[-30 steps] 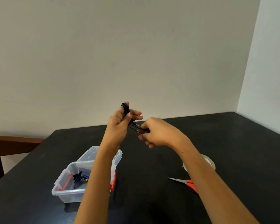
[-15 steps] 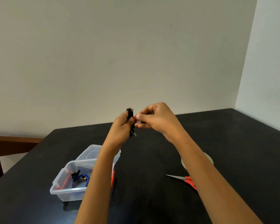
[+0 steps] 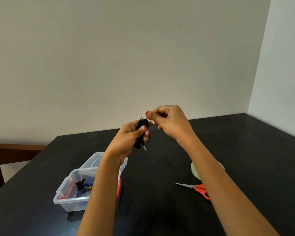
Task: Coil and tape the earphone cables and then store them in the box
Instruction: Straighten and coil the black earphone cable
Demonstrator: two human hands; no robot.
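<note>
The left hand (image 3: 129,137) was raised above the counter (image 3: 160,206), with its fingers and thumb curled round a small bundle of black earphone cable (image 3: 142,123). The thumb pressed across the front of the bundle. A loop of cable stuck out above the fist, and the metal plug (image 3: 144,148) hung free below it.

The right hand (image 3: 170,123) was just beside the top of the bundle, a little higher than the left. Its fingers were curled in, and the thumb and first finger met at their tips (image 3: 148,113), close to the cable. It was too small and blurred to tell whether they pinched anything between them.

Below the left forearm, a clear plastic box (image 3: 61,193) stood on the counter with its lid (image 3: 92,161) lying open behind it. A blue cable (image 3: 81,190) lay inside with a dark piece and some red parts, and the forearm hid the right side of the box. A red clip (image 3: 119,187) showed on the box's right side.

On the right of the counter lay scissors (image 3: 197,187) with red handles, their blades pointing left. Just behind them sat a roll of clear tape (image 3: 194,172), mostly hidden by the right forearm. The box was well apart from the scissors and the tape. A plain pale wall (image 3: 126,57) rose behind the counter, and a piece of brown wooden furniture (image 3: 15,149) showed at the far left.
</note>
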